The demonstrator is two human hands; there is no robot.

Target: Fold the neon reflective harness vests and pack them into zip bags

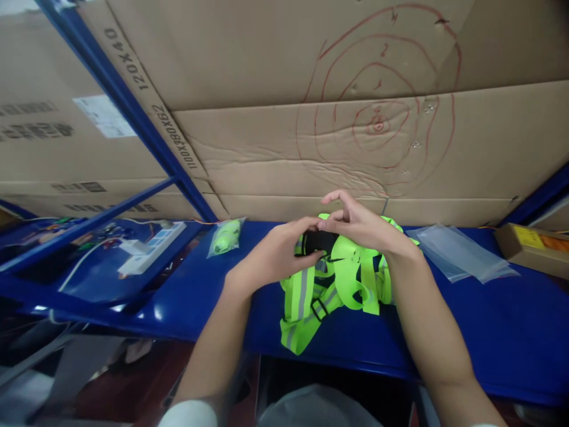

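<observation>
Head view, looking down across the workplace: a wall of brown cardboard (275, 136) fills the whole back, its big sheets stacked on edge, and someone has drawn a set of red rings (377, 118) on it, one inside another. Below it runs the glossy blue tabletop (511, 320), from one side of the view to the other. A blue rack post (128, 110) slants up across the cardboard on the left, with a cross bar branching off low down.

In the middle of the tabletop, close to its near edge, lies a reflective vest (351, 279), a bunched heap of bright yellow-green straps with grey stripes; one end hangs over the edge. Both of the person's bare forearms reach up to it from below. The left hand (275, 255) sits at the left side of the heap, its fingers (299, 226) curled tight round one end of a black strap (317, 241). The right hand (362, 228) rests on top of the heap and pinches the other end between thumb and forefinger, while one finger lifts free above.

To the right, well apart from the vest, a few clear plastic bags (457, 252) lie flat, and past them a long brown box (531, 246) with a yellow label. A white power strip (149, 249) lies far left. Nearer the left hand, by the cardboard, sits a small bagged green bundle (226, 236).
</observation>
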